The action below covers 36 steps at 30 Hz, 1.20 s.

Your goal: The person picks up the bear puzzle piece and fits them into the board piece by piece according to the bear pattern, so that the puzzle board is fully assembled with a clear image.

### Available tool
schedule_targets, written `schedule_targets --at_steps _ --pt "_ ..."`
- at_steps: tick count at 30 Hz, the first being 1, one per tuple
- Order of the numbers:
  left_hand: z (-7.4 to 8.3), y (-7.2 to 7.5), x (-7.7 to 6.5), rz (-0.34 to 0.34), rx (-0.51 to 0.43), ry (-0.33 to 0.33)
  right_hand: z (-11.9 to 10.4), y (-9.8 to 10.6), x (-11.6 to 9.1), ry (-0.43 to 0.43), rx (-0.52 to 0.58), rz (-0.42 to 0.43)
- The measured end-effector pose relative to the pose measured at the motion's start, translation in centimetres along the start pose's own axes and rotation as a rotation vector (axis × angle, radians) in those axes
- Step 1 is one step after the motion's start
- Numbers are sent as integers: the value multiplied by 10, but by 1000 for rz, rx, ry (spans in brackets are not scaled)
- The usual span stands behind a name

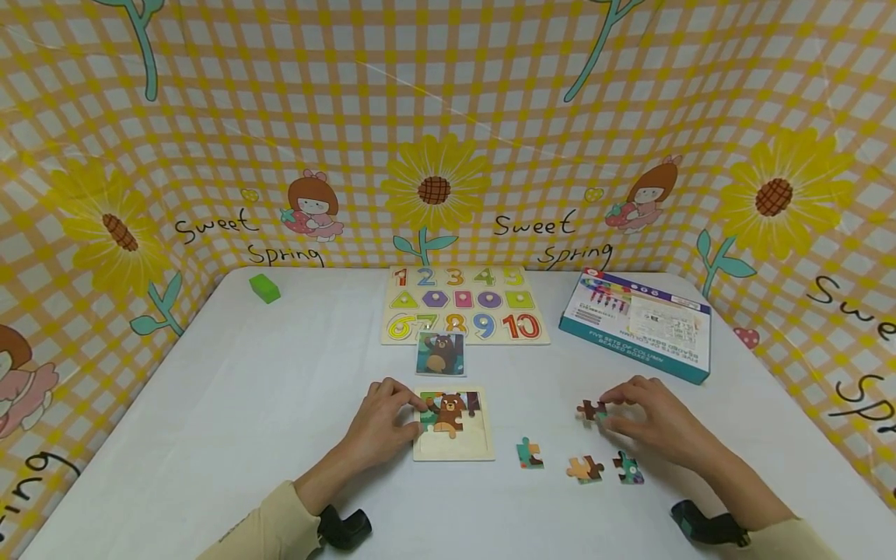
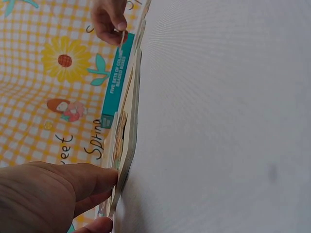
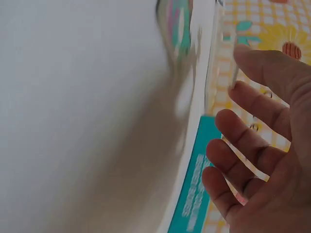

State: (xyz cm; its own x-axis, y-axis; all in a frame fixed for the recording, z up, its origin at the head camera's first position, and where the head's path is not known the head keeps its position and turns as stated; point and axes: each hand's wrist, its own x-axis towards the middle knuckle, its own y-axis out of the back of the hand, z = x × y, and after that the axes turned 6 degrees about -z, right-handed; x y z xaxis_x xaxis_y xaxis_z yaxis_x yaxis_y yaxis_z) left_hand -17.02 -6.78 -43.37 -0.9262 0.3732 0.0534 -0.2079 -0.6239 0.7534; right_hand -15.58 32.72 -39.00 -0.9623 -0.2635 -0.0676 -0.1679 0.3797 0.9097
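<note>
White table (image 1: 280, 373), right hand (image 1: 654, 416) (just above)

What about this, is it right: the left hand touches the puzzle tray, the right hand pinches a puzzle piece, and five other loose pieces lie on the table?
Not five: the head view shows three other loose pieces on the table. The rest holds.

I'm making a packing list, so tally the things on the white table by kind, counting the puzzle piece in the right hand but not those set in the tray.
Loose puzzle pieces: 4 (one in the right hand)
Puzzle tray: 1
Number board: 1
Bear picture: 1
Box: 1
Green block: 1
Total: 9
</note>
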Motion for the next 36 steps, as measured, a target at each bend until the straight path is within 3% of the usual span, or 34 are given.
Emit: schedule_targets --at_steps 5,12,20,36 --pt "0 0 0 -8 6 -3 -24 -4 4 13 -8 10" --pt "0 0 1 -4 7 -3 -57 -13 16 113 -11 33" --pt "0 0 1 -5 8 0 -88 -33 29 130 -19 2" --pt "0 1 0 3 10 -1 -124 -55 48 213 -70 -1"
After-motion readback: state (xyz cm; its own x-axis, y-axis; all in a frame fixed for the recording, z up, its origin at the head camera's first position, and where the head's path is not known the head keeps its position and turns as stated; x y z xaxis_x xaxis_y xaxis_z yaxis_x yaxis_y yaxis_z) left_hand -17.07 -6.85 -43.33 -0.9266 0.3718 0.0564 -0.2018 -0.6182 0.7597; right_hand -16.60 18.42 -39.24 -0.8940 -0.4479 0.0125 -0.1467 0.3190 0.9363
